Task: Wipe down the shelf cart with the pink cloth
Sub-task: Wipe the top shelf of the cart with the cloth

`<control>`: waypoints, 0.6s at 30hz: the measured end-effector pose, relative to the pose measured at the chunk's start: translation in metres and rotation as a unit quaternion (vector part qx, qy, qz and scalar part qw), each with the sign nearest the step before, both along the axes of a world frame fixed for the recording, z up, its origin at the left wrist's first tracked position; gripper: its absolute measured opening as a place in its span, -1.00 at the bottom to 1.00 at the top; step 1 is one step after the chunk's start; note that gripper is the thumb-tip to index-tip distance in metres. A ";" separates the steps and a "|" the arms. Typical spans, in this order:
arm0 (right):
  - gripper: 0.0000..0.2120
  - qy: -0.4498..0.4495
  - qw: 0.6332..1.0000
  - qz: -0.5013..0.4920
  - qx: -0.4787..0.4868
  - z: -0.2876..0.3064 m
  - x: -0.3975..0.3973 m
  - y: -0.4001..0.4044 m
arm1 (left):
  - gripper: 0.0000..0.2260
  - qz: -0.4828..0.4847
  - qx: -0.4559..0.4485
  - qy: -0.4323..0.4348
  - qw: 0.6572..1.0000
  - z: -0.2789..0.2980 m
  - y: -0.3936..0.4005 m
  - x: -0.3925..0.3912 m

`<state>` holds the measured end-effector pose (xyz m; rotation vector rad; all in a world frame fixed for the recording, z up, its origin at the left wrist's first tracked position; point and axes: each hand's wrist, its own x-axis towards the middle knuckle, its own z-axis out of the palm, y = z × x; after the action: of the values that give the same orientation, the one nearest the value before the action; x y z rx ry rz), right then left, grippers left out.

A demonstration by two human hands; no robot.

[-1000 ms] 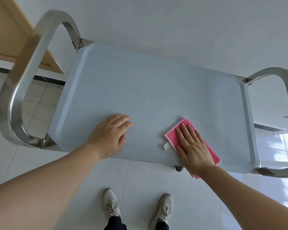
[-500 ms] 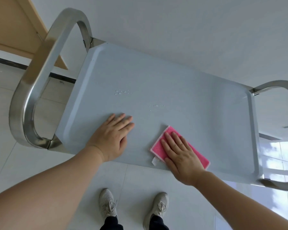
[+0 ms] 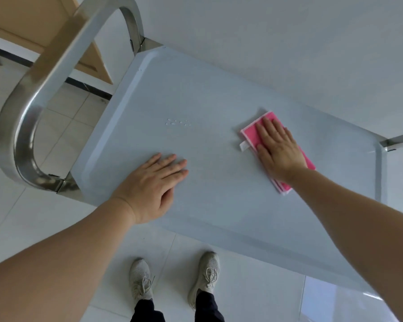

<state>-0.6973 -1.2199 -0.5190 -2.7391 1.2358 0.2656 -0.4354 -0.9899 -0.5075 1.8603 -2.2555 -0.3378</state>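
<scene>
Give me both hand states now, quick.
Left hand: open, flat on the pale blue metal cart shelf.
Right hand: open, pressing the folded pink cloth.

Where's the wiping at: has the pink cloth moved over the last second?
Yes. The pink cloth slid away from the shelf's near edge, toward the wall, under the flat right hand.

Pale blue-grey top shelf [image 3: 219, 94] of shelf cart, raised lip around edge, curved steel handle [image 3: 35, 94] at left end. Lying on shelf: folded pink cloth [image 3: 249, 133] right of centre, white tag at its left edge, right hand [image 3: 279, 149] flat on top; left hand [image 3: 154, 184] flat on bare surface near front edge; small cluster of water droplets [image 3: 178, 123] between centre and left.
</scene>
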 end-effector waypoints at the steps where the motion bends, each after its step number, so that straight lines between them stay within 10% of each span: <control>1: -0.41 -0.003 1.000 -0.011 -0.002 0.000 0.001 -0.011 | -0.58 0.002 0.000 -0.001 1.000 0.000 0.001 0.000; 18: -0.40 -0.029 0.997 -0.064 -0.025 -0.009 0.068 -0.065 | -0.59 0.013 -0.009 0.006 1.000 -0.001 0.000 -0.001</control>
<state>-0.6293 -1.2851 -0.5284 -2.6749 1.4128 0.1437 -0.4366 -0.9902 -0.5085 1.8725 -2.2170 -0.3212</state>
